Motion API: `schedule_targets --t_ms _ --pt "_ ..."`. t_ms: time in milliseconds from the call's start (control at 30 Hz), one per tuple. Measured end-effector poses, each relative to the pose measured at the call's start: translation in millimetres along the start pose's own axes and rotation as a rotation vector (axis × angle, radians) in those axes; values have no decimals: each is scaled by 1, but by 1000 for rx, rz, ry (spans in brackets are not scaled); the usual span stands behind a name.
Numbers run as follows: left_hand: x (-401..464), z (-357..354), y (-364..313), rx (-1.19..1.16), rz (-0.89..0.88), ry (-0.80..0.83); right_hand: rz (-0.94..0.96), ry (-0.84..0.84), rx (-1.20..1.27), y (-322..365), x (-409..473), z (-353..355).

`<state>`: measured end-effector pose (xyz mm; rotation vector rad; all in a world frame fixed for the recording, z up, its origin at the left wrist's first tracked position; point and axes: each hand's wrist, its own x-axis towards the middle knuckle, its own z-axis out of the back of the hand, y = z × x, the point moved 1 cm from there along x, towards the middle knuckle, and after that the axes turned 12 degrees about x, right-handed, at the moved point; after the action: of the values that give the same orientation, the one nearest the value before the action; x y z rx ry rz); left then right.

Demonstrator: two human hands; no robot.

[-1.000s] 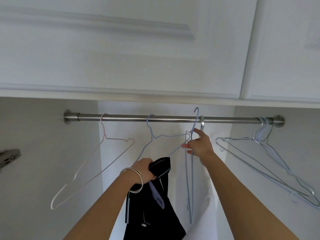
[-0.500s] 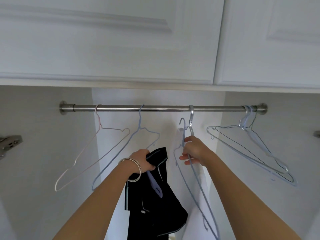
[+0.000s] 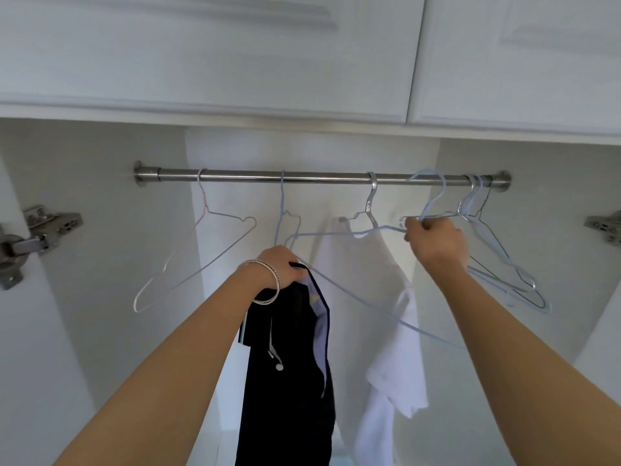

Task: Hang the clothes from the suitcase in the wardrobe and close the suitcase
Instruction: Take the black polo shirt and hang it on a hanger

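My left hand (image 3: 284,265) grips a black garment (image 3: 292,371) by its top edge; it hangs down in front of the wardrobe opening. My right hand (image 3: 437,242) holds a light blue wire hanger (image 3: 369,304) by its neck, off the steel rail (image 3: 322,178), tilted so one arm points toward my left hand. A white shirt (image 3: 379,317) hangs on a silver hanger (image 3: 371,203) at the rail's middle. The suitcase is out of view.
A bare white wire hanger (image 3: 201,247) and a bare pale blue hanger (image 3: 285,216) hang on the rail's left half. Several bare hangers (image 3: 497,250) bunch at its right end. Door hinges (image 3: 40,230) flank the opening; white upper cupboard doors (image 3: 235,62) sit above.
My right hand has lifted the blue hanger off the rail, swung it right and turned it sideways. My left hand with the black garment has stayed below. The camera moved closer.
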<state>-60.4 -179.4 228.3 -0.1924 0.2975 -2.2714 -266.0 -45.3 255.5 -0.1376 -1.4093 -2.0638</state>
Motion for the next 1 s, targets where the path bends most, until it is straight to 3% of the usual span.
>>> schedule_targets --t_ms 133,267,533,833,1000 --pt "-8 1 3 -3 69 31 -25 -135 102 -11 -8 27" --pt "-17 8 6 81 134 55 -60 -158 129 -20 -19 43" --pt "-31 21 9 61 109 -64 56 20 57 -5 -43 26" --pt "-35 30 -41 59 -23 -131 407 208 33 46 -76 -32" --pt "-37 45 -41 16 1 -153 352 240 194 38 -72 -35"
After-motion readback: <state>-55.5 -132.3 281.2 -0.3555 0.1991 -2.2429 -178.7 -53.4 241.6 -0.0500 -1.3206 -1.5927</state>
